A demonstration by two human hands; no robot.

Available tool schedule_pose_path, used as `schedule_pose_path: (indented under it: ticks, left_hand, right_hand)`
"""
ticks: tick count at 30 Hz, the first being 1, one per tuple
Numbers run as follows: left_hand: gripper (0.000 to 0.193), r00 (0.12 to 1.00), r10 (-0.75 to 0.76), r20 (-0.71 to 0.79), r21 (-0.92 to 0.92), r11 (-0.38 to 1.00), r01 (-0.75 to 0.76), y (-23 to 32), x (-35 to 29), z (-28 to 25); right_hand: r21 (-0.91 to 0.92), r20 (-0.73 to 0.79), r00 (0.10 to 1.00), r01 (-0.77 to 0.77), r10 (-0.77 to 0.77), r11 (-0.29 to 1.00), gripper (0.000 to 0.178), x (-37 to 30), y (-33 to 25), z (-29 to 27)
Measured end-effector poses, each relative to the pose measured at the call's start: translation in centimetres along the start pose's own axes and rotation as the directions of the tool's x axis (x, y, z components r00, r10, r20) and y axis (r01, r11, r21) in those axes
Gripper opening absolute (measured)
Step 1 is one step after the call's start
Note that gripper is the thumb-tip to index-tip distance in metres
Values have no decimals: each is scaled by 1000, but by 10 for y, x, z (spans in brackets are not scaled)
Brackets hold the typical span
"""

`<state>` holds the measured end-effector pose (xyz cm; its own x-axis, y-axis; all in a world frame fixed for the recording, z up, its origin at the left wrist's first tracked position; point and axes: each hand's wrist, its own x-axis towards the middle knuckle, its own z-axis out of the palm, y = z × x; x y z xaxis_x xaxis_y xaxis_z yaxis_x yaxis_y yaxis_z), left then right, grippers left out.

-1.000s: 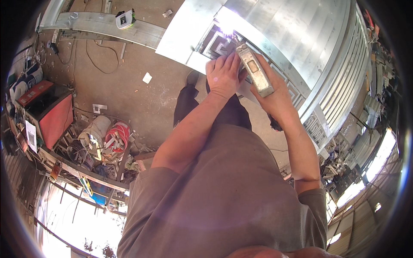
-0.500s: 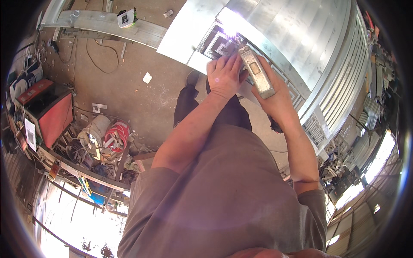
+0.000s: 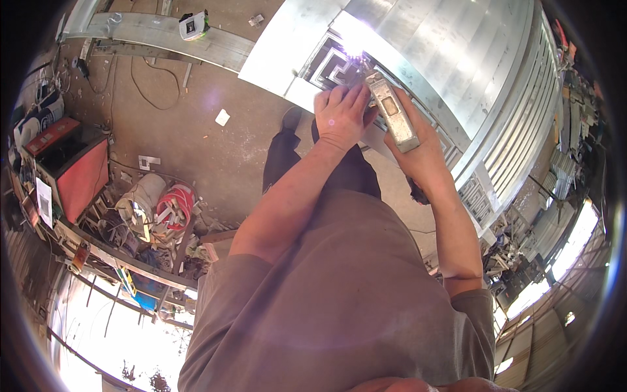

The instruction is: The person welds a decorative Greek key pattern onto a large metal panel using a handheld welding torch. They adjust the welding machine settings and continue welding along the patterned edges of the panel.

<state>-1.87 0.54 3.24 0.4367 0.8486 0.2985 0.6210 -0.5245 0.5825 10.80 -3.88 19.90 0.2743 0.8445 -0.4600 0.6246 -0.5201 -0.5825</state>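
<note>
My right hand is wrapped round a worn, pale boxy welding gun. A glaring white-violet arc burns at its tip, and the glare hides the exact contact spot. Below the gun lies a silvery metal panel with an inset of square, maze-like fretwork. My left hand is at the panel's near edge, beside the gun's front end. Its fingers are bent and close together; what the fingertips grip is hidden.
A tape measure lies on a metal beam at the far left. On the left stands a red-sided machine, near a red bucket of metal offcuts. Cables and scraps lie on the floor. Slatted metal extends to the right.
The arc and the welding gun have shifted very slightly to the right. My left hand stays nearly where it was.
</note>
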Motion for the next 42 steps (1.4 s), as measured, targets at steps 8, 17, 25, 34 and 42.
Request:
schedule_pose_path:
  ticks: [8, 17, 25, 34, 42]
  left_hand:
    - [54, 999, 18, -26, 2, 1000, -18, -1, -1, 2]
    - [55, 998, 34, -54, -11, 999, -34, -1, -2, 2]
    - [55, 999, 19, -28, -4, 1000, -19, 0, 0, 1]
    - [53, 998, 33, -45, 11, 999, -32, 0, 0, 1]
    - [53, 998, 36, -46, -2, 999, -36, -1, 0, 1]
  right_hand:
    - [-32, -41, 997, 67, -68, 997, 74, -3, 6, 2]
    - [-50, -19, 999, 44, -45, 998, 80, -9, 9, 3]
    - [-37, -50, 996, 73, -75, 997, 77, -3, 13, 4]
    - [-17, -60, 995, 75, -75, 997, 79, -3, 9, 3]
    - [-29, -36, 996, 76, -77, 997, 84, -5, 11, 1]
